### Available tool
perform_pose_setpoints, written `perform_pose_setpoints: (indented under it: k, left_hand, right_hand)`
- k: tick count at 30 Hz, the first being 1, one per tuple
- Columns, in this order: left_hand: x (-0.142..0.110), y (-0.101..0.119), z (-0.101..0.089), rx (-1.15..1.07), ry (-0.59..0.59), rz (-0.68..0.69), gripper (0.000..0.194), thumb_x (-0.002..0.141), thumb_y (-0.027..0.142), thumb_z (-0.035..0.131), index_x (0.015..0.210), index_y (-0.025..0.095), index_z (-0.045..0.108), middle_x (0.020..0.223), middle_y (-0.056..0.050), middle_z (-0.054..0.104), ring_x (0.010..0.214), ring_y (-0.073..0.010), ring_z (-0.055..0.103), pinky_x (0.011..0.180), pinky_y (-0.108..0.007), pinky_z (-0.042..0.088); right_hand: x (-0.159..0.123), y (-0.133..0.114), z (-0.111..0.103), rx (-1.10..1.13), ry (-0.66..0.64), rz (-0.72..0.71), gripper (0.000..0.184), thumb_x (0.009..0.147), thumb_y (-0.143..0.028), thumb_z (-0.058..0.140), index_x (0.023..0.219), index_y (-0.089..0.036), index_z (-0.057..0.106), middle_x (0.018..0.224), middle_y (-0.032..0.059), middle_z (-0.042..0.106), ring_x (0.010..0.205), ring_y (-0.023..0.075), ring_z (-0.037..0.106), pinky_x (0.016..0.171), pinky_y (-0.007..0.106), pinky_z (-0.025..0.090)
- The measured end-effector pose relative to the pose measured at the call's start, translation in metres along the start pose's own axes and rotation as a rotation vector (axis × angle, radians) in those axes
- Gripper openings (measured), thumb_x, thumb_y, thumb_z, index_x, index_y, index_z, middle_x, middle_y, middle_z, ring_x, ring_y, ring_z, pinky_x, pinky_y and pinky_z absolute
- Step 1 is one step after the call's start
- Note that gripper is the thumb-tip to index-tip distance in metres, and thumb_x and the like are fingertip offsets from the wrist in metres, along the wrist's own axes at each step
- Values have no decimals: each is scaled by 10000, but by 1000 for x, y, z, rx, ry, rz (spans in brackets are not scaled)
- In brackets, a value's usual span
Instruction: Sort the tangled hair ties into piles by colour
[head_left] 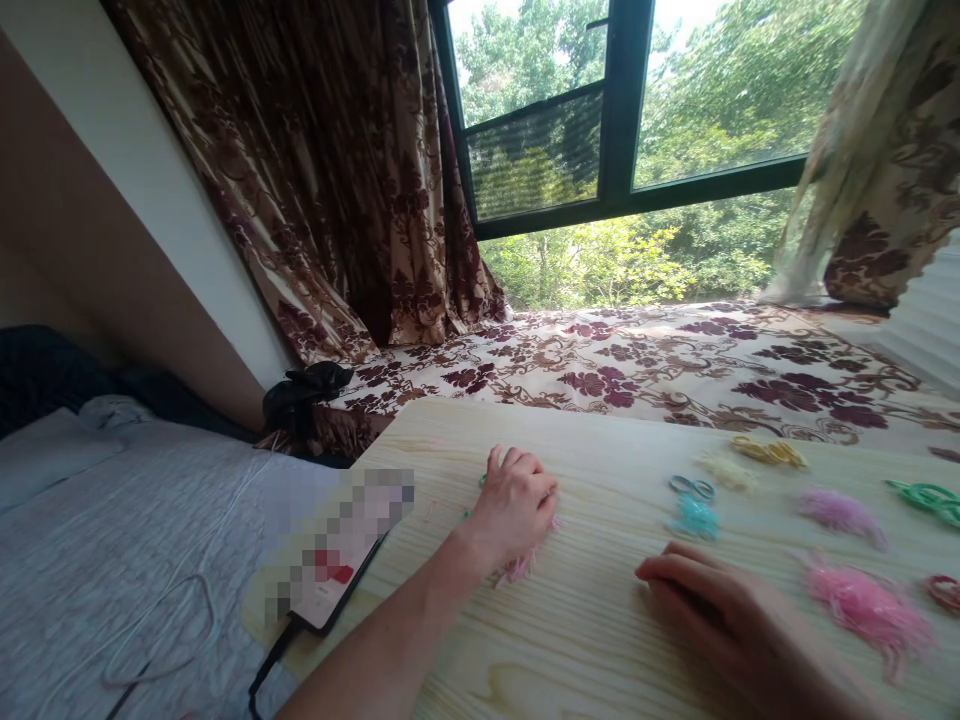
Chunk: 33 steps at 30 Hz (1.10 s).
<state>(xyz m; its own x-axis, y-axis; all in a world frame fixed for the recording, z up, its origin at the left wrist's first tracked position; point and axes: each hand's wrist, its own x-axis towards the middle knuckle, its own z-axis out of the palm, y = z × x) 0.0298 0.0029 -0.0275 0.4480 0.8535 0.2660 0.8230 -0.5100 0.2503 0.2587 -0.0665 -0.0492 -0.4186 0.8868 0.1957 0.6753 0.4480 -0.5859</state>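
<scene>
- Covering part of the pink strands (517, 568) on the tabletop (600, 640), the left hand (517, 505) is curling its fingers downward; their tips are facing away from view, so whether they are gripping any strands cannot be told.
- The right hand (720, 610) is holding its fingers close together and loosely bent, partly open, with nothing visible in them; contact with the tabletop cannot be confirmed.
- Turquoise strands (696, 517) are lying beyond the right hand, just below a blue-grey looped item (691, 487).
- Cream strands (727, 470) are lying beside a yellow looped item (769, 452).
- Lilac strands (841, 515) are resting between the cream strands and a larger bright-pink pile (870, 610).
- A green looped item (926, 500) and a red looped item (943, 592) are sitting near the right edge of view.
- A flat, partly pixelated device (341, 570) with a black cable (268, 665) is lying left of the left hand.
</scene>
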Motion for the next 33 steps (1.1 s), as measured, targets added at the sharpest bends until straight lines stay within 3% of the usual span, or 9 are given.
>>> perform_pose_setpoints:
  k: [20, 29, 33]
  left_hand:
    - [6, 1, 8, 61, 51, -1, 173, 827, 149, 546, 695, 187, 651, 813, -58, 647, 960, -227, 528, 1050, -491, 278]
    - [4, -1, 2, -22, 60, -15, 152, 819, 122, 519, 712, 189, 604, 831, -38, 650, 956, -202, 547, 1036, -449, 312]
    - [2, 6, -2, -210, 83, -47, 121, 798, 141, 557, 696, 194, 595, 794, -11, 655, 913, -179, 576, 975, -375, 386]
  right_hand:
    - [1, -10, -4, 4, -8, 33, 308, 941, -363, 412, 839, -228, 670, 796, 45, 665, 709, 176, 642, 636, 270, 490]
    - [1, -13, -6, 16, -5, 28, 298, 938, -353, 425, 837, -236, 680, 789, 40, 671, 695, 170, 643, 623, 259, 486]
    - [-1, -11, -3, 33, 19, 26, 291, 931, -348, 429, 849, -237, 685, 788, 38, 675, 691, 169, 642, 624, 260, 487]
